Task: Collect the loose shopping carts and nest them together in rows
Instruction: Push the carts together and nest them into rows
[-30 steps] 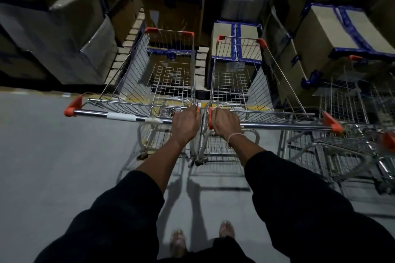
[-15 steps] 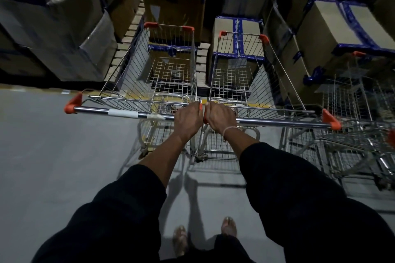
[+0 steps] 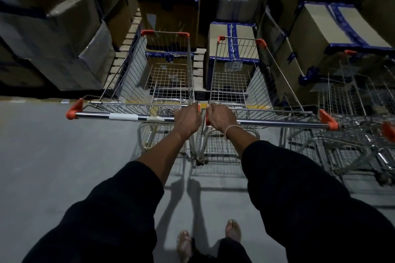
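While we look down from the head view, our left hand [image 3: 188, 118] has its fingers clamped on the handle of the left cart [image 3: 149, 83], and our right hand [image 3: 221, 117] has its fingers clamped on the handle of the right cart [image 3: 245, 83]. Both carts stand side by side before the stacked boxes [image 3: 320, 34], with nested carts [image 3: 352, 126] just right. We should push evenly, keeping wheels straight, steering toward that row. Since the earlier frame, the carts have rolled nearer the boxes and our hands sit closer together.
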